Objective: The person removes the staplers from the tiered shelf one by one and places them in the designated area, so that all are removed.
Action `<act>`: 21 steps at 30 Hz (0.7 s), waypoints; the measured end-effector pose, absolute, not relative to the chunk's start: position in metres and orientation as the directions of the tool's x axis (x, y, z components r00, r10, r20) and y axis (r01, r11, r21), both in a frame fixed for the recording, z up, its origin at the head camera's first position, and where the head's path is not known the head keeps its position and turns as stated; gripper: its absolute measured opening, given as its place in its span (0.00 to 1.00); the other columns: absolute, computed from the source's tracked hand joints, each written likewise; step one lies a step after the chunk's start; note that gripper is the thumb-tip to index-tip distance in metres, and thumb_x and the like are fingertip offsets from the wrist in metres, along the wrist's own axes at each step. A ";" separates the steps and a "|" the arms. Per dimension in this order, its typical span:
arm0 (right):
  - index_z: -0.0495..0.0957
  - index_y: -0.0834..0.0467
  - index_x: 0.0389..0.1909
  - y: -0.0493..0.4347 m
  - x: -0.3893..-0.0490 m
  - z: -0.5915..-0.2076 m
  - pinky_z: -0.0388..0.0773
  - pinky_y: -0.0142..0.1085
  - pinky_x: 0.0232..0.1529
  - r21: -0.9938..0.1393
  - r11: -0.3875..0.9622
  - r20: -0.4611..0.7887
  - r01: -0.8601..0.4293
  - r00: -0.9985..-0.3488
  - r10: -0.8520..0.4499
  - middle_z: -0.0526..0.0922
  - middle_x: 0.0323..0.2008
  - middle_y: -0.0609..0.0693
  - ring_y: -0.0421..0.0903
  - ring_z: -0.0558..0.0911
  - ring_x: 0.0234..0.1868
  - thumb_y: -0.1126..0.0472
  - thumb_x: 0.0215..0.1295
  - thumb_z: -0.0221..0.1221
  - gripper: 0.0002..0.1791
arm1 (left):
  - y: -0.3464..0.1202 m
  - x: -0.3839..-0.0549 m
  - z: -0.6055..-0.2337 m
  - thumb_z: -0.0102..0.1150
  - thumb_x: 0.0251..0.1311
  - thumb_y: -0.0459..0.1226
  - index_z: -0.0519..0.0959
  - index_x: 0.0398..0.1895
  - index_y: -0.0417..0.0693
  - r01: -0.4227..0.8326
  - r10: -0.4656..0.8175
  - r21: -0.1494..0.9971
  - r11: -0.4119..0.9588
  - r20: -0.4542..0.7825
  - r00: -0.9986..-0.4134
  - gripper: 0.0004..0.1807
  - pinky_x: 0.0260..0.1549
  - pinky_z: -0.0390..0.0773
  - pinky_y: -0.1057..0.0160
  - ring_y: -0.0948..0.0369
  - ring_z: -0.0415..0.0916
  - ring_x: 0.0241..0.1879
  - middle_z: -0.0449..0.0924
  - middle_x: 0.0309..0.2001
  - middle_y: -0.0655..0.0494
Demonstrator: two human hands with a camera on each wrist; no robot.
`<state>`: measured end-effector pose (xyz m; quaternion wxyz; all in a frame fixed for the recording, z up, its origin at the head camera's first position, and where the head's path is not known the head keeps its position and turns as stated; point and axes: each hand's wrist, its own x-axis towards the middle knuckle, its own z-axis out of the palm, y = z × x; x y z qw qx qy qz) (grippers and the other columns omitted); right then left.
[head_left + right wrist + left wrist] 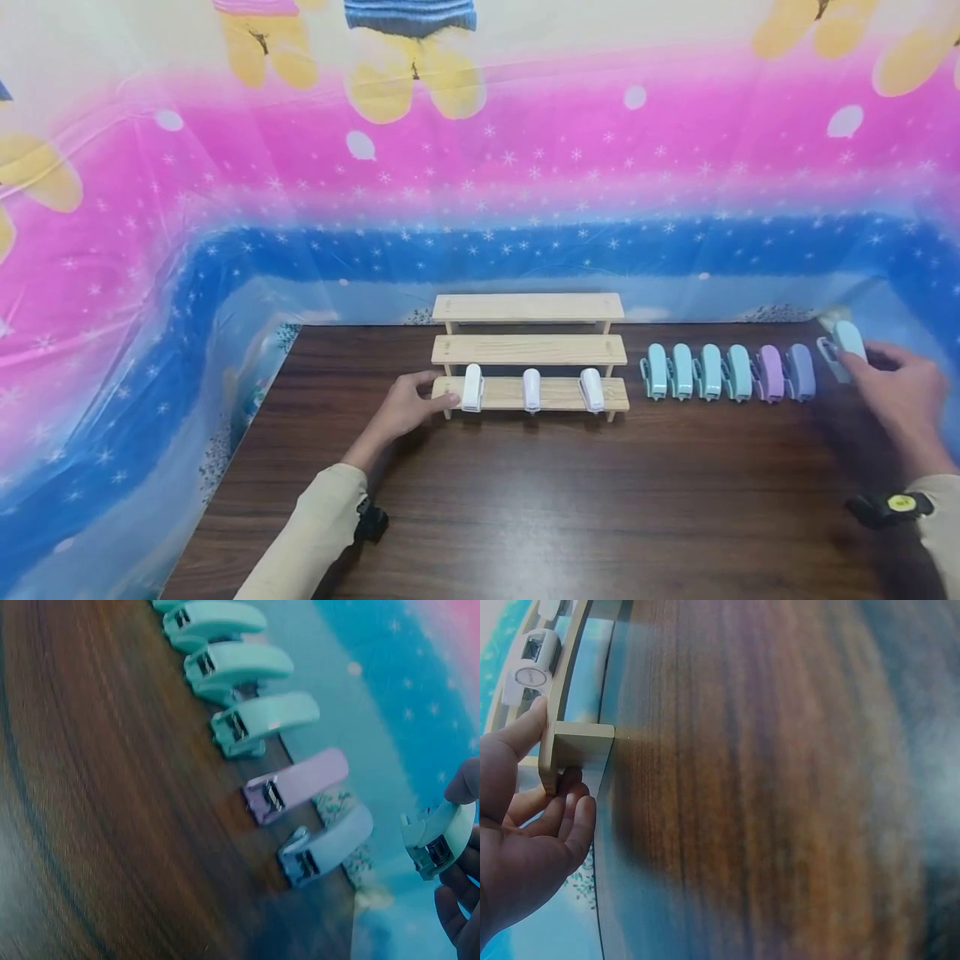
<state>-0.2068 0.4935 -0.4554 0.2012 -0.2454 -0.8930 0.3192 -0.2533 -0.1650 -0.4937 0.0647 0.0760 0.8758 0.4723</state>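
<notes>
My left hand (408, 407) grips the left end of the lowest step of a three-tier wooden stand (528, 348). In the left wrist view, the thumb lies on the board beside a white hole punch (537, 658) and the fingers are curled underneath. Three white hole punches, including a middle one (531, 390), sit spaced along that step. At the far right my right hand (903, 396) holds a pale mint hole punch (850, 337) above the table, thumb on its handle. The right wrist view shows its metal part and fingers (451, 911) below it.
Right of the stand, several mint hole punches (682, 371) form a row, ending with a purple one (770, 372) and a blue-grey one (801, 372). They stand on the dark wood table (525, 508). A patterned cloth (525, 183) hangs behind.
</notes>
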 end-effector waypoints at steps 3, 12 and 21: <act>0.76 0.69 0.63 0.498 -0.209 -0.460 0.61 0.30 0.33 -0.656 0.685 0.207 0.318 -0.796 0.569 0.79 0.57 0.71 0.46 0.71 0.39 0.46 0.68 0.62 0.34 | -0.164 -0.253 -0.493 0.73 0.61 0.47 0.77 0.64 0.36 0.067 0.191 0.839 0.541 -0.045 -0.981 0.34 0.31 0.78 0.62 0.59 0.80 0.29 0.86 0.45 0.45; 0.76 0.70 0.63 0.510 -0.213 -0.477 0.62 0.32 0.33 -0.654 0.673 0.168 0.345 -0.801 0.574 0.80 0.56 0.72 0.51 0.74 0.40 0.45 0.69 0.60 0.35 | -0.162 -0.254 -0.492 0.73 0.61 0.46 0.77 0.64 0.35 0.055 0.189 0.855 0.516 -0.051 -0.981 0.33 0.29 0.78 0.62 0.58 0.79 0.27 0.86 0.40 0.47; 0.72 0.66 0.69 0.514 -0.218 -0.502 0.62 0.34 0.34 -0.694 0.599 0.064 0.401 -0.794 0.605 0.75 0.63 0.72 0.65 0.73 0.60 0.42 0.70 0.57 0.37 | -0.164 -0.253 -0.494 0.74 0.60 0.44 0.78 0.62 0.34 0.065 0.184 0.855 0.514 -0.036 -0.982 0.31 0.30 0.78 0.63 0.61 0.79 0.29 0.86 0.41 0.47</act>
